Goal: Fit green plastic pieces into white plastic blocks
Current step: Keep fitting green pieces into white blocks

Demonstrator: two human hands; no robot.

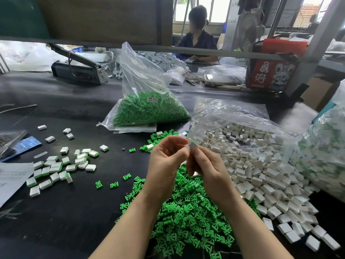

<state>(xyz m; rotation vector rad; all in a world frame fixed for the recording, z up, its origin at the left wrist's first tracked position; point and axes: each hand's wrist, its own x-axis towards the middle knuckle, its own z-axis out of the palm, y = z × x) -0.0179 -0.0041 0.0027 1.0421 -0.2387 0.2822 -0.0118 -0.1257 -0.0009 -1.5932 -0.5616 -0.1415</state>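
Both hands meet above the black table (61, 212), sharing one small white plastic block (192, 146) with a green plastic piece showing at its upper edge. Left hand (166, 161) has its fingers curled, thumb and fingertips pinching the block from the left; right hand (204, 165) pinches it from below and the right, index finger and thumb closed on it.

Directly beneath the wrists lies a loose heap of green plastic pieces (188, 212), with a few strays just beside it to the left. Right of the heap, touching it, a spill of white plastic blocks (261, 172) runs out of an open clear plastic bag (229, 113). To the left, well apart from the hands, sits a scattered cluster of white blocks with green pieces fitted (56, 167).

Behind the hands stands a clear bag of green pieces (149, 109) bearing a small label. Farther back, a grey heat sealer (78, 70) rests on the table, and a seated person in a dark top (197, 40) works across the bench. A red printed box (270, 71) stands at the far right.
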